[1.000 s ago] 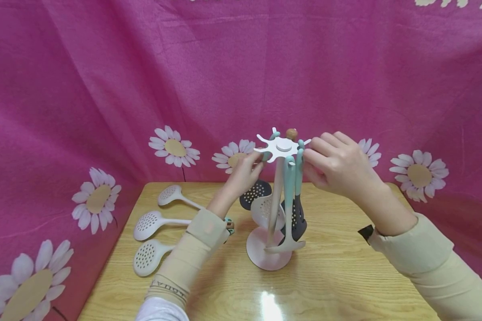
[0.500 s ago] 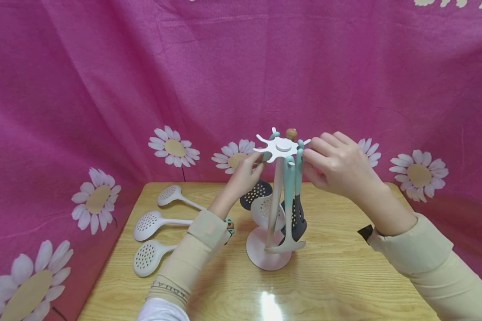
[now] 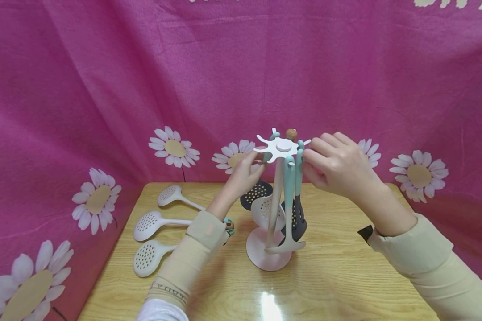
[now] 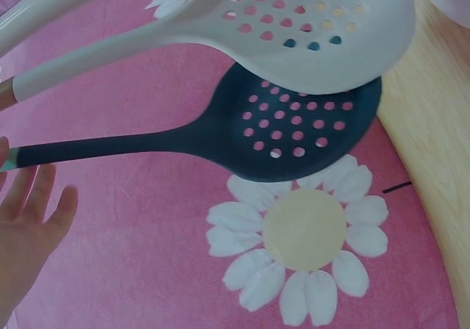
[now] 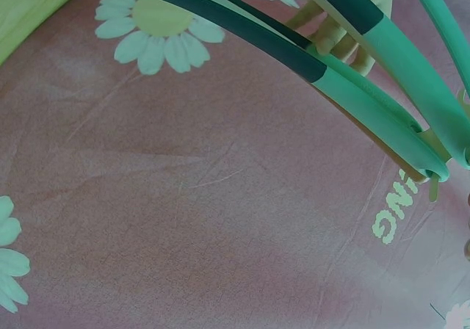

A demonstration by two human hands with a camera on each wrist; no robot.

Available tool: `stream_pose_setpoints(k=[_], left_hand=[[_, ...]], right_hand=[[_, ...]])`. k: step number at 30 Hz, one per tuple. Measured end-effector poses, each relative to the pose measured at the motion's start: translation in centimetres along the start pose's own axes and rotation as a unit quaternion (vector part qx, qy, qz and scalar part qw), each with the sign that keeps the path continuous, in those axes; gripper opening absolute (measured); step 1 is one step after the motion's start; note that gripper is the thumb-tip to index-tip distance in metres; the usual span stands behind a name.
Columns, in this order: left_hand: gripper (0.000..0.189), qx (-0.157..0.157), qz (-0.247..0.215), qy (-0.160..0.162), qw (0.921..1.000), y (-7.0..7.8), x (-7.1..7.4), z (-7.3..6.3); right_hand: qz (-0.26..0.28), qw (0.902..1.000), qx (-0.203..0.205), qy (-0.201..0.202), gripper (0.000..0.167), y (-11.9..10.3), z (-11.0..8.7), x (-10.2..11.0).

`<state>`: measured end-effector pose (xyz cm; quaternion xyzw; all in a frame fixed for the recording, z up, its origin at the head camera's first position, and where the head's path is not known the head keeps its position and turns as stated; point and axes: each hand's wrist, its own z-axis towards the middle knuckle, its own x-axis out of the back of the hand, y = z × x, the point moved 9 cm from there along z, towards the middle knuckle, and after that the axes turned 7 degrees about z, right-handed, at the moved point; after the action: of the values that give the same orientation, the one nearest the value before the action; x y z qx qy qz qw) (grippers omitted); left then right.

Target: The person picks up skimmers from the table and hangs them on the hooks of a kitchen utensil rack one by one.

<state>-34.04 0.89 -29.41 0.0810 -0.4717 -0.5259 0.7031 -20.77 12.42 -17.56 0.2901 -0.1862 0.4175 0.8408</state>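
Note:
A white utensil rack (image 3: 283, 145) with hooked arms stands on a round base, hung with several kitchen utensils. Behind its left side my left hand (image 3: 244, 171) pinches the mint handle end of a black skimmer (image 4: 294, 127); the fingertips are partly hidden. My right hand (image 3: 335, 162), fingers curled, grips the tip of an arm at the rack's right. Close to it hang mint handles (image 5: 374, 116), one with a black slotted head (image 3: 298, 225). A pale utensil with a wide, flat end (image 3: 287, 246) hangs in front, and a pale skimmer (image 3: 263, 211) overlaps the black one.
Three white skimmers (image 3: 147, 225) lie on the left of the wooden table (image 3: 337, 276), their handles partly behind my left forearm. A pink curtain (image 3: 225, 89) with daisies encloses the back and sides. A brown knob (image 3: 291, 133) shows behind the rack's top.
My left hand's fingers shift very slightly at the handle. The right hand, the rack and the hanging utensils stay in place.

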Motion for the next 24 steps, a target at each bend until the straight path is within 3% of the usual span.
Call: stream_pose_setpoints(k=[5, 9, 12, 16, 24], left_hand=[[0.04, -0.062, 0.081, 0.053, 0.9934, 0.4, 1.0, -1.2], [0.036, -0.113, 0.155, 0.112, 0.9751, 0.3, 1.8, -2.8], [0.032, -0.124, 0.21, 0.132, 0.9607, -0.2, 1.9, -4.0], [0.032, -0.113, 0.27, 0.108, 0.9502, -1.2, 1.4, -5.5], [0.036, -0.065, 0.344, 0.001, 0.9367, -4.6, -0.4, -8.5]], right_hand=[[0.008, 1.0, -0.002, 0.001, 0.019, 0.1, -0.1, 0.0], [0.008, 1.0, -0.003, 0.0, 0.018, 0.1, -0.1, 0.0], [0.001, 1.0, -0.003, -0.002, 0.017, 0.0, -0.1, 0.0], [0.001, 1.0, -0.003, 0.0, 0.017, 0.0, -0.1, 0.0], [0.001, 1.0, -0.002, -0.002, 0.017, 0.0, -0.2, 0.0]])
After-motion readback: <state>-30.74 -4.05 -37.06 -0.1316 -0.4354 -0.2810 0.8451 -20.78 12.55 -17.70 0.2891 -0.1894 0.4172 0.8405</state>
